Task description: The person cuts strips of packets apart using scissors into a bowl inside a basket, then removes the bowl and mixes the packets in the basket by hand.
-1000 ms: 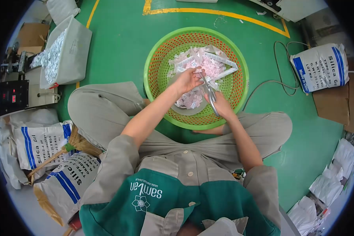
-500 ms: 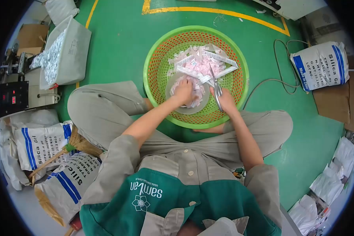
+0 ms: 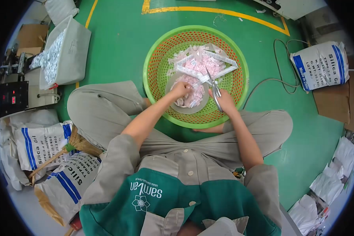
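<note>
My right hand grips a pair of metal scissors, whose blades point away from me over the green basket. My left hand is closed in a pinch above a translucent round bowl inside the basket. A strip of small white sachets runs from its fingertips to the scissor blades. Small pink and white sachets fill the bowl. Behind it in the basket lies a pile of pink sachets, with folded white strips across it.
A white bin of small white packets stands at the left, beside a machine with a display. Silica gel sacks sit at right and left. A broom leans near my knee. A cable crosses the floor.
My left hand has lifted out of the bowl's sachets and drawn slightly left, its fingers now pinched near the strip. The scissors have shifted slightly, with their blades still at the strip.
</note>
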Demonstrator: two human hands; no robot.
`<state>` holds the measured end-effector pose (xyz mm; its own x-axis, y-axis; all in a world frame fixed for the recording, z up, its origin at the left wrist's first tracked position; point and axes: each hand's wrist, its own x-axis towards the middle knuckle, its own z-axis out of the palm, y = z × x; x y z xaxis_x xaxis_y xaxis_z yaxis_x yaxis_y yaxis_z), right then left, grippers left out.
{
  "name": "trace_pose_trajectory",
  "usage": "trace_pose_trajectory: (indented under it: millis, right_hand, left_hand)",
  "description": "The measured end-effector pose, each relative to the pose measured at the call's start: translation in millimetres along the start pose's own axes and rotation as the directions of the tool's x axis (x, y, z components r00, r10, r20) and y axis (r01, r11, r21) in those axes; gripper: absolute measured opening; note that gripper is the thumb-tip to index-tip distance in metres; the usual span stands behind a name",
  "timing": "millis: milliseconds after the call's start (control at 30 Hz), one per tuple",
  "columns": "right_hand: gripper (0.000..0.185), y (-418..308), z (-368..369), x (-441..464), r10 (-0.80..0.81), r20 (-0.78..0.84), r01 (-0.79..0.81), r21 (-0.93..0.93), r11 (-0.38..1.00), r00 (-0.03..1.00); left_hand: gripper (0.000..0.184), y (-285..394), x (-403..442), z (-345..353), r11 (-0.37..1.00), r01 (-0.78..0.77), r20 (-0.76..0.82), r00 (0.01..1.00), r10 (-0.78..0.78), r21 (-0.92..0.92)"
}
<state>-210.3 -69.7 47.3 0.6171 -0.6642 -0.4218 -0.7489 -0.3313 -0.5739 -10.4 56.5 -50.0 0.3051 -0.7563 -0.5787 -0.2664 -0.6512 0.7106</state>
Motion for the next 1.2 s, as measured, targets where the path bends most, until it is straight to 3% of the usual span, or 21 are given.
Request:
trace_pose_trajectory:
  millis: [67,100,233,333,500,733,833,933,1033,1133,1200]
  right_hand:
    - [0.072,6.1,4.1,2.2,-0.002,0.012,0.003,-0.013,1.000,1.000]
    - [0.074,4.9,2.4,0.6,0.000,0.048,0.001,-0.020,1.000,0.999]
    - [0.073,-13.9,-11.5,-8.8,0.022,0.251,-0.047,0.093,0.995,0.968]
    - [0.070,-13.4,-5.7,-12.0,-0.040,0.217,-0.002,0.189,0.982,0.975]
    - [0.069,-9.9,-1.4,-5.9,-0.080,0.285,0.029,0.177,0.984,0.955]
    - [0.068,-6.6,0.1,-6.8,-0.063,0.238,0.005,0.239,0.971,0.969]
    - [0.069,-5.6,1.4,-6.8,-0.052,0.189,0.004,0.245,0.970,0.981]
    - [0.068,-7.3,-3.6,-4.7,0.010,0.235,-0.047,0.152,0.987,0.972]
    - [0.068,-8.6,-3.1,-6.6,-0.021,0.186,-0.012,0.176,0.984,0.982]
    - [0.067,-13.3,-9.4,-8.1,-0.031,0.208,-0.008,0.183,0.983,0.978]
    - [0.066,-15.7,-10.1,-8.7,-0.022,0.205,-0.015,0.177,0.984,0.978]
  left_hand:
    - [0.027,13.5,0.1,-5.0,0.845,0.164,0.077,0.986,-0.145,-0.510]
    - [0.027,22.6,-1.8,-10.4,0.756,0.173,0.145,0.984,-0.104,-0.631]
    - [0.025,40.0,2.7,-27.4,0.513,0.181,0.210,0.978,-0.003,-0.839]
    - [0.027,47.9,1.8,-32.3,0.487,0.111,0.154,0.987,0.050,-0.866]
    - [0.032,54.5,1.0,-39.4,0.598,0.018,0.104,0.989,0.109,-0.801]
    - [0.032,61.3,-5.9,-39.7,0.555,0.012,0.080,0.992,0.098,-0.831]
    - [0.031,59.4,-3.7,-43.6,0.602,0.045,0.110,0.991,0.070,-0.797]
    - [0.035,57.0,0.3,-47.1,0.559,0.070,0.146,0.985,0.092,-0.826]
    - [0.045,64.2,-3.5,-48.6,0.285,0.103,0.132,0.988,0.082,-0.953]
    - [0.049,56.4,0.4,-52.0,0.371,0.055,0.145,0.965,0.219,-0.927]
    - [0.050,56.0,0.5,-50.4,0.402,0.042,0.122,0.977,0.175,-0.915]
